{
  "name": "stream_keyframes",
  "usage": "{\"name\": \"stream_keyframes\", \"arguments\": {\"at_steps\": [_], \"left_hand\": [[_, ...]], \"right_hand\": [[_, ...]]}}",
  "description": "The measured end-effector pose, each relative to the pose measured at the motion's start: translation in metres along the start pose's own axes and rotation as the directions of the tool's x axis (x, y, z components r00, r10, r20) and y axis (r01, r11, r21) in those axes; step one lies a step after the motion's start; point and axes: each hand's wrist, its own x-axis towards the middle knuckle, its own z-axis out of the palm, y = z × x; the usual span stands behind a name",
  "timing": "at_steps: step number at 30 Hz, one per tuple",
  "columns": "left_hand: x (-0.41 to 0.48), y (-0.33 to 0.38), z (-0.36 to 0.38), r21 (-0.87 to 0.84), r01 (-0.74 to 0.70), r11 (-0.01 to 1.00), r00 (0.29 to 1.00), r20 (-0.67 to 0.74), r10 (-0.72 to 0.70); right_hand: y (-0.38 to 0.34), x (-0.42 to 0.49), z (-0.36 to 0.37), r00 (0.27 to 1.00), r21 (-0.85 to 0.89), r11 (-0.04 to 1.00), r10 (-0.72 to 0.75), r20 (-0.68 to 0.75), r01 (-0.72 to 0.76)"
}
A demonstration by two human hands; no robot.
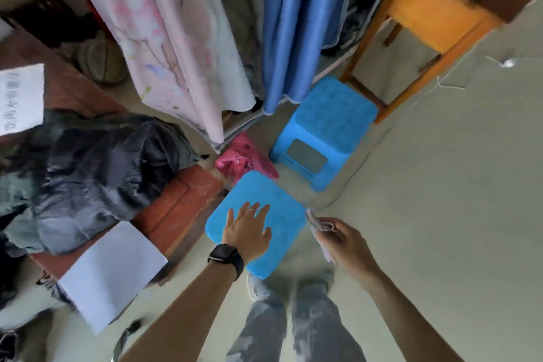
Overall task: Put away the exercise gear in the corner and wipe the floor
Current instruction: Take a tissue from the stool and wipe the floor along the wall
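Pale floor [440, 185], pink bag [244, 157] writing unreadable, left hand [248, 231] flat on near blue stool [279, 200], right hand [343, 241] clutching cloth [318, 222] alongside.

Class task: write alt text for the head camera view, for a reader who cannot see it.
A person's left hand rests flat on the nearer blue stool while the right hand pinches a pale cloth beside it. A second blue stool and a pink bag sit behind, below hanging curtains.

Crumpled pale cloth [320, 225] just beside upright blue stool [286, 214].
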Motion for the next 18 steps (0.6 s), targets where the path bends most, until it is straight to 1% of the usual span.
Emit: {"name": "stream_keyframes", "arguments": {"at_steps": [3,5,7,10,13,15,18], "left_hand": [[-0.009,0.064,-0.041,0.106,-0.139,0.985,0.989,-0.044,0.144],[-0.011,0.116,-0.068,0.178,-0.241,0.954,0.963,-0.076,0.258],[-0.011,0.178,-0.09,0.251,-0.344,0.905,0.92,-0.101,0.378],[-0.015,0.284,-0.111,0.348,-0.477,0.807,0.834,-0.112,0.541],[-0.031,0.395,-0.11,0.403,-0.575,0.712,0.744,-0.103,0.66],[-0.042,0.465,-0.098,0.443,-0.62,0.647,0.688,-0.089,0.72],[-0.058,0.568,-0.072,0.499,-0.68,0.537,0.589,-0.065,0.806]], "right_hand": [[0.0,-0.046,-0.057,0.99,0.113,0.992,-0.034,-0.139,0.05],[0.005,-0.075,-0.097,0.967,0.153,0.984,-0.051,-0.249,0.091],[0.015,-0.105,-0.14,0.939,0.212,0.972,-0.022,-0.342,0.1],[0.043,-0.154,-0.21,0.89,0.294,0.947,0.02,-0.456,0.129],[0.089,-0.202,-0.28,0.812,0.335,0.926,0.058,-0.58,0.174],[0.119,-0.235,-0.328,0.753,0.329,0.924,0.072,-0.654,0.197],[0.159,-0.282,-0.401,0.64,0.298,0.927,0.088,-0.763,0.229]]}}
